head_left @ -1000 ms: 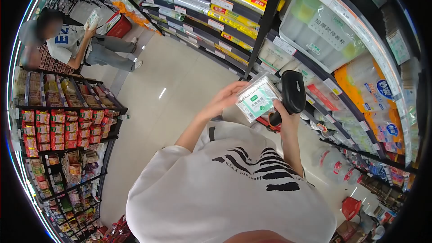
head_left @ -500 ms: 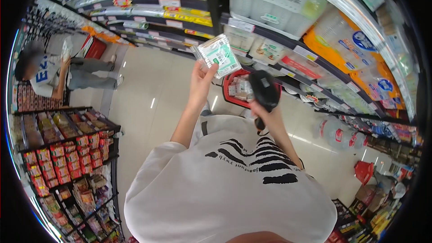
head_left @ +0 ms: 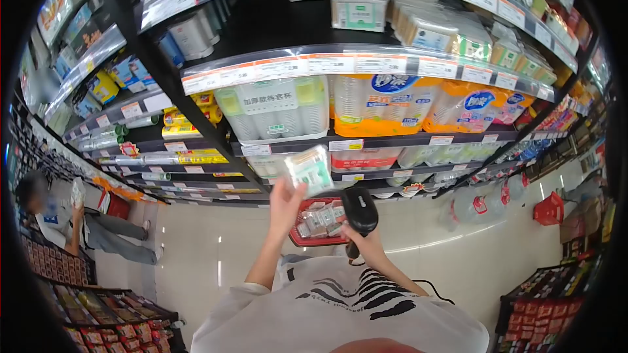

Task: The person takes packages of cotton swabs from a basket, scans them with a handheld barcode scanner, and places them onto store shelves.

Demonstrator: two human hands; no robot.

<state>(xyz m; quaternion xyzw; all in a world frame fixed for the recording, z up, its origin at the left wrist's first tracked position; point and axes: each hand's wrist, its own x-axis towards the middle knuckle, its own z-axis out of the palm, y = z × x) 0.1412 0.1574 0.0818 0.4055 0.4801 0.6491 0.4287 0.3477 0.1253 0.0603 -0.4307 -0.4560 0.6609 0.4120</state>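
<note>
My left hand [head_left: 286,204] grips a clear pack of cotton swabs with a green and white label [head_left: 309,171], raised in front of the shelves. My right hand [head_left: 366,243] is closed round the handle of a black handheld scanner [head_left: 360,212], just right of the pack. Below and between the hands, a red basket [head_left: 296,238] stands on the floor with several small clear packs [head_left: 320,220] inside. The scanner and my right hand hide part of its right side.
Shelves [head_left: 288,65] carry boxed swabs [head_left: 358,12], cup packs [head_left: 278,111] and orange packs [head_left: 386,108]. Another person [head_left: 98,225] stands at the left holding a pack. Water bottles [head_left: 481,208] and a red container [head_left: 548,209] are on the floor at right.
The view has swung round to face the shelves squarely. The swab pack passed from between both hands into my left hand alone, and the scanner has moved away from it, lower right.
</note>
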